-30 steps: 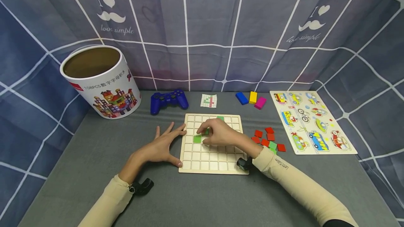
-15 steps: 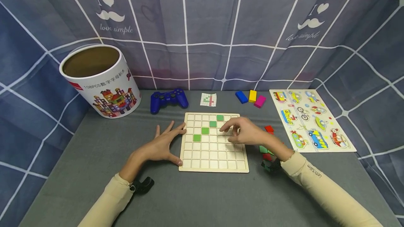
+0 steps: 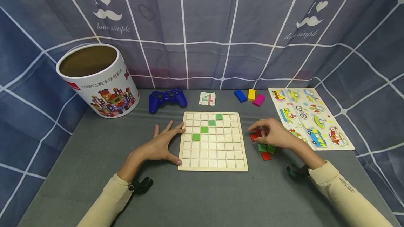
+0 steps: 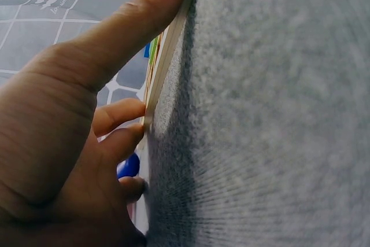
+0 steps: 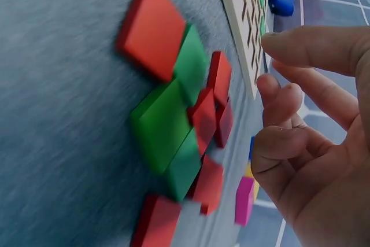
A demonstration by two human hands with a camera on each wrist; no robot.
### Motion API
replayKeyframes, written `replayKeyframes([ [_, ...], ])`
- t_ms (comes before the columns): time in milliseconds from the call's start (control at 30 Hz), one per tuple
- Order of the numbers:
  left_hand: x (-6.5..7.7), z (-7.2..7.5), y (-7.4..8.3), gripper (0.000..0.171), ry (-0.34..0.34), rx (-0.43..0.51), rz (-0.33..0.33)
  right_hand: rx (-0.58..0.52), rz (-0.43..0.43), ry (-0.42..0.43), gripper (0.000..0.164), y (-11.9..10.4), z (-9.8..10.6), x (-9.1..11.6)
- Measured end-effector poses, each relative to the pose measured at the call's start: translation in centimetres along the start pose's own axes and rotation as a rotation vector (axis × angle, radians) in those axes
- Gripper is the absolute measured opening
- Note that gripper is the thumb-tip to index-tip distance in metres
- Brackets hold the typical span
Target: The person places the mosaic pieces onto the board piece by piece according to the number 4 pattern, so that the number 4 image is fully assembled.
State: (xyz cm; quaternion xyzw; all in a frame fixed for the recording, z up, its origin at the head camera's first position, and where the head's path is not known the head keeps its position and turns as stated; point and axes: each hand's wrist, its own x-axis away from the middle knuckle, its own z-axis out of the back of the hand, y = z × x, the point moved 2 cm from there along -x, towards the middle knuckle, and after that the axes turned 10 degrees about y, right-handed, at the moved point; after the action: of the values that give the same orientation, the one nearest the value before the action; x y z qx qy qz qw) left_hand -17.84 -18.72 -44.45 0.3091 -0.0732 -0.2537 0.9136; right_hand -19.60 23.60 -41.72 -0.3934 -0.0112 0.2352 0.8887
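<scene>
A square wooden grid board (image 3: 213, 154) lies at the middle of the table, with several green tiles (image 3: 204, 130) set in a diagonal line of its cells. Along the board's left edge, my left hand (image 3: 159, 147) is spread, thumb and fingertips touching the rim. My right hand (image 3: 274, 134) is over a small pile to the right of the board, its fingers bent and nothing between thumb and fingertips. In the right wrist view that pile shows red tiles (image 5: 151, 30) and green tiles (image 5: 162, 125), some overlapping. From the head, the hand hides part of the pile.
Behind the board lie a small printed grid card (image 3: 207, 98), a blue game controller (image 3: 168, 100), and blue (image 3: 240, 96), yellow (image 3: 251, 94) and magenta (image 3: 258, 100) blocks. A large white bucket (image 3: 107, 87) stands back left. A vehicle picture board (image 3: 312, 118) lies right of the pile.
My right hand has moved right, off the board and over the tile pile, uncovering the line of green tiles. My left hand stays at the board's edge.
</scene>
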Motion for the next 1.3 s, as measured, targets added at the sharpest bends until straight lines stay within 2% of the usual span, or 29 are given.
replayKeyframes([
  [233, -0.1, 0.1, 0.1, 0.117, -0.002, 0.003, 0.003, -0.036, -0.049, -0.004, 0.034, 0.4, 0.6, 2.1],
  [500, -0.1, 0.2, 0.1, 0.117, 0.001, 0.002, 0.009, -0.036, -0.066, -0.029, 0.032, 1.0, -0.1, 3.5],
  [800, -0.2, 0.1, 0.2, 0.116, 0.000, 0.005, 0.013, 0.020, -0.054, 0.004, 0.032, 1.2, -0.5, 3.9],
  [1000, -0.2, 0.1, 0.1, 0.117, 0.002, 0.005, 0.008, 0.116, -0.012, 0.057, 0.032, 1.0, -0.6, 3.8],
  [1300, -0.2, 0.0, 0.0, 0.116, 0.003, 0.005, 0.011, 0.204, -0.007, 0.058, 0.030, 0.4, -1.3, 3.0],
])
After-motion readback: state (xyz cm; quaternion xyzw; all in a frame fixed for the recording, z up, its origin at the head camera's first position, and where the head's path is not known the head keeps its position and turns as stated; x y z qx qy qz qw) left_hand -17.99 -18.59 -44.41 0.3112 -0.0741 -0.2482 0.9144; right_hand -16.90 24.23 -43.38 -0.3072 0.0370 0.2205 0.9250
